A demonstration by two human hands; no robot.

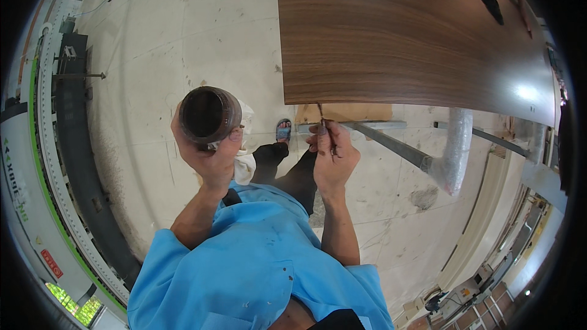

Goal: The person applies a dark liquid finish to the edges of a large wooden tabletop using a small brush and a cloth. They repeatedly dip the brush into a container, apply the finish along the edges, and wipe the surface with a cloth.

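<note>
Both pinches thin dark tool [320,110] with right fingers [323,130] and cups likely slippery round dark-filled jar [210,115] by sides with left fingers [235,136].

One head-worn fisheye looks down at close range on the left hand [211,162] and right hand [336,157].

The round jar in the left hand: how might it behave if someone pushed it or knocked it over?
The round jar looks stiff, as its rim forms an even circle within the grip of the left hand. Its top seems open over dark contents, so tipping could spill any liquid. Its curved wall suggests it would probably roll on its side.
</note>
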